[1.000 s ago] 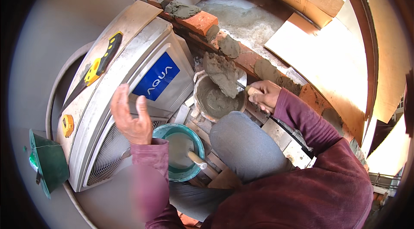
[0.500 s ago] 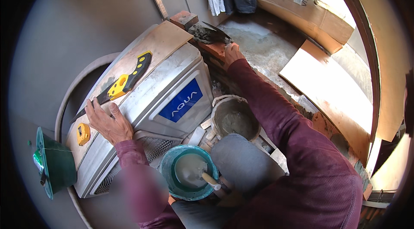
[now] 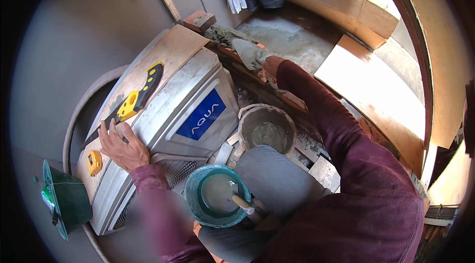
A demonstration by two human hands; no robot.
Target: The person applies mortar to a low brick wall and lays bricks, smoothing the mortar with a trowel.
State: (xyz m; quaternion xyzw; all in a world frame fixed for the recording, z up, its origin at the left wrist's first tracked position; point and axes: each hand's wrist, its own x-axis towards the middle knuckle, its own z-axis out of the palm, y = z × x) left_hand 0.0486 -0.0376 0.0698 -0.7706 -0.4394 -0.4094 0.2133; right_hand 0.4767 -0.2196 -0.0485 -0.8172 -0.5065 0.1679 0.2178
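My right hand [image 3: 272, 66] is closed round the handle of a trowel [image 3: 246, 52], whose grey face shows over a low brick wall. Wet mortar [image 3: 221, 34] lies along the wall's top beside the blade, and a single brick [image 3: 200, 21] sits at its far end. My left hand [image 3: 123, 146] rests with fingers spread on the near-left part of a white outdoor air-conditioner unit [image 3: 163, 124] and its wooden board [image 3: 173, 47]. Close to those fingers lie a yellow-and-black handsaw [image 3: 143, 92] and a yellow tape measure [image 3: 94, 162].
A bucket of mortar [image 3: 268, 134] stands beyond my knee. Nearer is a green bucket [image 3: 215, 196] of cloudy water with a wooden-handled tool [image 3: 242, 204] in it. Another green bucket [image 3: 69, 198] is at far left. A cardboard box [image 3: 341, 8] and wooden panel [image 3: 376, 94] lie beyond the wall.
The trowel has turned from its dark, tilted side to show its broad grey face, and has shifted nearer along the wall. My left hand stays on the unit. The whole view has shifted slightly.
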